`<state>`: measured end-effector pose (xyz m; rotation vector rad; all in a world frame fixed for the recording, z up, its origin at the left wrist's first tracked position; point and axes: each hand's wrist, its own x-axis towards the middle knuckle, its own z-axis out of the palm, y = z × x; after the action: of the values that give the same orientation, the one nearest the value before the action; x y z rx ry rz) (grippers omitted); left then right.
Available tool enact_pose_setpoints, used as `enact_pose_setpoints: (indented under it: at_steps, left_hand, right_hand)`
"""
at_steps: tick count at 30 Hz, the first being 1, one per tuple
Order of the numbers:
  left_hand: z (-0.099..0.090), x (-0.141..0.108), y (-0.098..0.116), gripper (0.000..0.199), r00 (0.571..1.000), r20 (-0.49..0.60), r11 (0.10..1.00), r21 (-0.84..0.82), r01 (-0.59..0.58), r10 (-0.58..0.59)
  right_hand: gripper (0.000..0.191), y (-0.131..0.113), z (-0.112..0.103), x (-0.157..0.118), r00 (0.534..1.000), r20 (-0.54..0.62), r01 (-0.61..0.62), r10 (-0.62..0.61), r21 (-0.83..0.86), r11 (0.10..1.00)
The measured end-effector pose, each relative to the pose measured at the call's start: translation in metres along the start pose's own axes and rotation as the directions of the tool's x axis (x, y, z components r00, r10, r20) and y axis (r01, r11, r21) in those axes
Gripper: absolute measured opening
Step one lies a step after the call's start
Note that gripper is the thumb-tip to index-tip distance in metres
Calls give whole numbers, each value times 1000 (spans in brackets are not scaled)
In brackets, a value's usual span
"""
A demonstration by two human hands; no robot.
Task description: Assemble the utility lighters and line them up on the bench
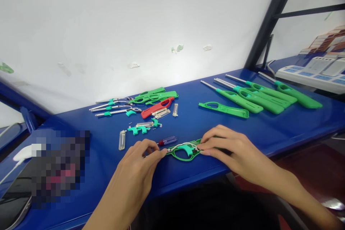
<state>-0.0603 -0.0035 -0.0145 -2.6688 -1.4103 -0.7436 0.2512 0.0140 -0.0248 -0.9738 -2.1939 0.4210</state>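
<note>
A green lighter half-shell (183,158) lies near the blue table's front edge, with a teal trigger (188,149) and white wires inside it. My left hand (141,160) pinches its left end, where the metal tube meets the shell; the tube is mostly hidden. On the other side my right hand (225,145) grips the shell just right of the trigger loop, fingertips at the wires. Directly behind the shell is a screwdriver (168,141) with a clear purple and red handle. A clear fuel tank (122,140) stands behind my left hand.
Behind lie metal lighter tubes (115,112), teal triggers (138,130), clear tanks (161,114), a red half-shell (157,107) and green shells (155,96). At right are an empty green half-shell (225,109) and several assembled lighters (261,97). A phone (16,201) is at left.
</note>
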Motion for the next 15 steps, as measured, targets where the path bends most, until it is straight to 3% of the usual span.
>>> enact_pose_setpoints:
  at_steps: [8, 15]
  left_hand:
    - [-9, 4, 16, 26, 998, -6, 995, -83, 58, -58]
    - [-5, 7, 12, 25, 985, -12, 969, -181, 167, -172]
  right_hand:
    - [19, 1, 0, 1, 1000, -19, 5, -5, -20, 1000]
    - [16, 0, 1, 1, 1000, -13, 3, -3, -19, 1000]
